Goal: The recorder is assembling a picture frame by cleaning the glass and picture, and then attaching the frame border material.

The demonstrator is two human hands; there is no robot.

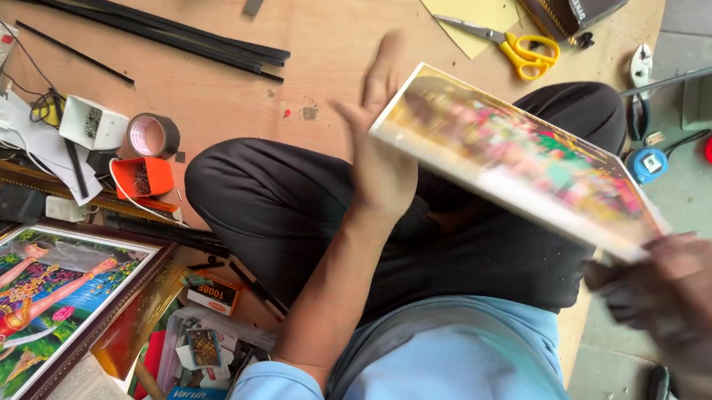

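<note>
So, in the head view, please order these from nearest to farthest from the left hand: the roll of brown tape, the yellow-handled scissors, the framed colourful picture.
From the left hand:
1. Yellow-handled scissors, on the wooden floor up and to the right.
2. Roll of brown tape, on the floor to the left.
3. Framed colourful picture, at the lower left edge.

Plywood floor board (341, 33) with yellow-handled scissors (517, 49), tape roll (151, 135), black strips (165, 32), framed picture (48, 301).
</note>
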